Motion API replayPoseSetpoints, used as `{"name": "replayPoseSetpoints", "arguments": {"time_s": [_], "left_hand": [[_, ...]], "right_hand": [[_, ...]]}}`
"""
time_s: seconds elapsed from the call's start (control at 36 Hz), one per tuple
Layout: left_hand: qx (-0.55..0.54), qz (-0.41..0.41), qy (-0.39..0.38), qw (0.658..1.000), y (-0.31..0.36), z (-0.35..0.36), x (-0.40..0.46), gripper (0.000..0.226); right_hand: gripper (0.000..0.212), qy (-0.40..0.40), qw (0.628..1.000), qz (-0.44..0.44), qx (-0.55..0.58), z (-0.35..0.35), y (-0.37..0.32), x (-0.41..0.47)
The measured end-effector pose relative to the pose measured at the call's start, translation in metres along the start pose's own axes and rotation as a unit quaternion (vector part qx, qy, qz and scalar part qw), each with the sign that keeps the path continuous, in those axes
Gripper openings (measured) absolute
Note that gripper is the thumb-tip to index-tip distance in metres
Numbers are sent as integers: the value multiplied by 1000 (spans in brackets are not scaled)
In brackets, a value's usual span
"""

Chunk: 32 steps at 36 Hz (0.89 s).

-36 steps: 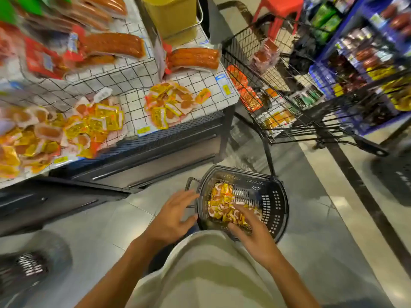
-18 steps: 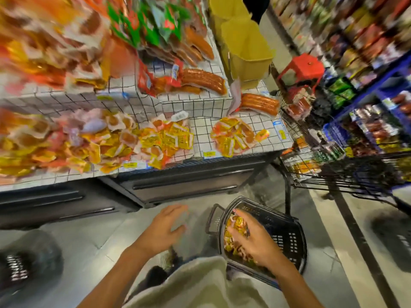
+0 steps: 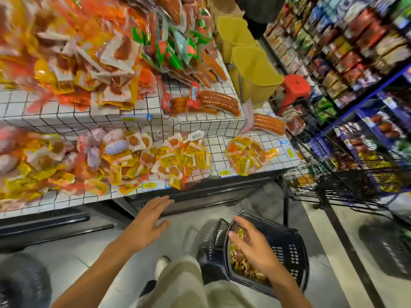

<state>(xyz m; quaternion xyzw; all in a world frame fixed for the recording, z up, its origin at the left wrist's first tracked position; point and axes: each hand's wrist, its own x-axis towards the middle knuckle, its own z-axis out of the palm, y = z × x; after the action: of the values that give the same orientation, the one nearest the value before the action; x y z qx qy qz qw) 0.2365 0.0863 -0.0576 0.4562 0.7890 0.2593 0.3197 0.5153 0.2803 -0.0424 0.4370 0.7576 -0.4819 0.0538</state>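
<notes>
Supermarket aisle, seen from above: a white grid-tiled display table carries a broad heap of small yellow and orange snack packets, a much thinner pile of the same kind near its right end, and vacuum-packed sausages on the raised tier behind. On the floor below stands a black plastic shopping basket, tilted toward the viewer and holding a layer of loose packets along its near side. The right hand is poised over these packets with fingers bent downward; whether it has any pinched cannot be told through the blur. The left hand hovers flat and empty, fingers extended, just in front of the table's dark base. The step appears to be moving stock from basket to table. It is best done by scooping a modest handful, lifting it clear of the basket rim, cupping the left hand beneath to catch strays, and laying the packets face up on the thin pile without covering the price tags at the table edge. Two yellow bins stand at the table's far end, their contents out of sight. A wire trolley to the right holds further packaged goods, too blurred to identify.
</notes>
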Motion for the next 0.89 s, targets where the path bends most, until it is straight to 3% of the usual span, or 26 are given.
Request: {"name": "replayPoseSetpoints", "arguments": {"time_s": [0.28, 0.36, 0.5, 0.58, 0.64, 0.69, 0.78, 0.89], "left_hand": [[12, -23, 12, 1000, 20, -2, 59, 61], [26, -41, 6, 999, 20, -2, 82, 62], [77, -30, 64, 995, 21, -5, 122, 61], [105, -40, 59, 992, 26, -9, 140, 54], [130, -51, 68, 988, 27, -5, 149, 47], [138, -74, 84, 984, 31, 0, 156, 55], [166, -67, 98, 979, 33, 2, 162, 49], [178, -68, 109, 976, 36, 1, 167, 44]], "right_hand": [[60, 53, 994, 16, 98, -58, 2, 73], [62, 106, 982, 23, 157, -86, -2, 110], [61, 146, 975, -27, 164, -126, -14, 171], [65, 156, 975, -43, 152, -147, -17, 208], [80, 149, 982, -40, 111, -158, -19, 232], [96, 133, 989, -47, 53, -164, -21, 255], [108, 77, 994, -31, -68, -163, -19, 290], [129, 71, 978, -8, -197, -148, -13, 311]]}}
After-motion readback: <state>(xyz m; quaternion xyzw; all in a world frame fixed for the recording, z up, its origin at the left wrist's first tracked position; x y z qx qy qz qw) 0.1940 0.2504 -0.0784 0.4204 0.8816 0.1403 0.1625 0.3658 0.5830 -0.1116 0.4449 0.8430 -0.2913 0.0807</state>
